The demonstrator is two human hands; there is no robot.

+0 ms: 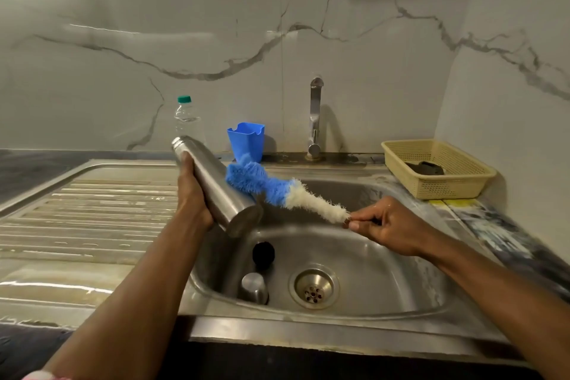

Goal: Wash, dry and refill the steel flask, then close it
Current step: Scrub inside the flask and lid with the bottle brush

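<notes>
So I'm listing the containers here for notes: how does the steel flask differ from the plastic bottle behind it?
The steel flask is opaque bare metal; the plastic bottle is clear. The flask is tilted over the sink, gripped by the left hand; the bottle stands upright on the counter, untouched. The bottle wears a green cap; the flask's mouth end shows no cap that I can make out. Both are slim and cylindrical.

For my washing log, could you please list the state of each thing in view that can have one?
Steel flask: uncapped, tilted, gripped by left hand above the sink.
Bottle brush: outside the flask, bristles against its side, pinched by right hand.
Flask cap: off, lying in the sink.
Tap: no water running.
Plastic bottle: capped, upright.
</notes>
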